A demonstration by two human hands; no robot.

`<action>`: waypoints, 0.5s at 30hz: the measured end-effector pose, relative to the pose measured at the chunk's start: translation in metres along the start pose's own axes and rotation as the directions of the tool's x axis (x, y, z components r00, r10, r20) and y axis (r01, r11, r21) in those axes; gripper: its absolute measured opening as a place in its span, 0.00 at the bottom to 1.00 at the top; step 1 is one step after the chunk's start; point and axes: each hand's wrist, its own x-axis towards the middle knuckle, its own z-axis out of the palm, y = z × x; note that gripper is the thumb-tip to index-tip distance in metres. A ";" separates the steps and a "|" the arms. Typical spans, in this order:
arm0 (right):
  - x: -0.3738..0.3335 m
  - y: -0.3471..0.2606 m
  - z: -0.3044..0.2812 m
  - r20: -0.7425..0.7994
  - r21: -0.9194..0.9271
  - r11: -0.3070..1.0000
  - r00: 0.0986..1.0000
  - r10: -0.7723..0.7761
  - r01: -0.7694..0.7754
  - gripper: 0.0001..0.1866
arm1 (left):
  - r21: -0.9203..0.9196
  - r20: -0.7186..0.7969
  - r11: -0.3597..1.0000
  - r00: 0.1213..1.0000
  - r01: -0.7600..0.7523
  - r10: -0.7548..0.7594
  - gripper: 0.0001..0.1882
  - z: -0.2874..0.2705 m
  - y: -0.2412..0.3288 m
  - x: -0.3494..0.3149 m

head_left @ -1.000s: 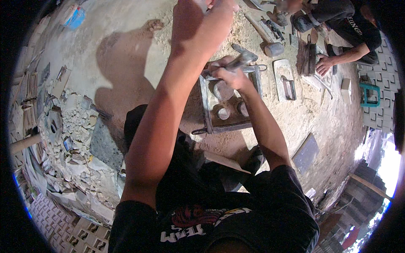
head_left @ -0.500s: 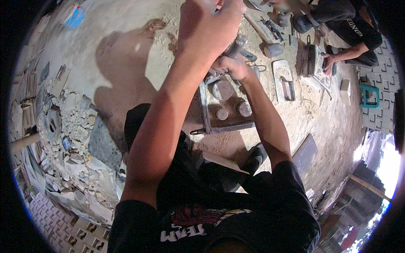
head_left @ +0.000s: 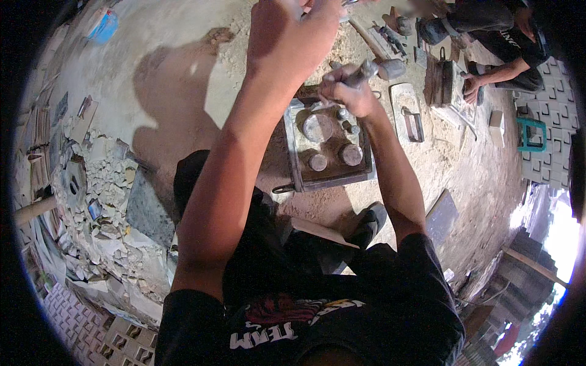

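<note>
Right hand [head_left: 349, 91] curled closed round grey tool [head_left: 364, 71], at box frame's [head_left: 332, 181] far side; tool's long axis slants, end up-right. Left hand [head_left: 297, 27] high, fingers cropped; opening, hold: can't tell.

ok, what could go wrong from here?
1. The right hand grips a grey tool just beyond the round pieces inside the frame; a slip might knock them.
2. The left hand is cut off at the top edge, so a fumble there could go unseen.
3. The mallet head appears close to that tool; they might clash.
</note>
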 end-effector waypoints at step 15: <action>-0.024 0.016 -0.041 -0.258 0.038 0.991 0.960 -0.111 0.125 0.13 | -0.058 0.064 0.998 0.998 0.030 -0.026 0.15 0.015 0.007 -0.005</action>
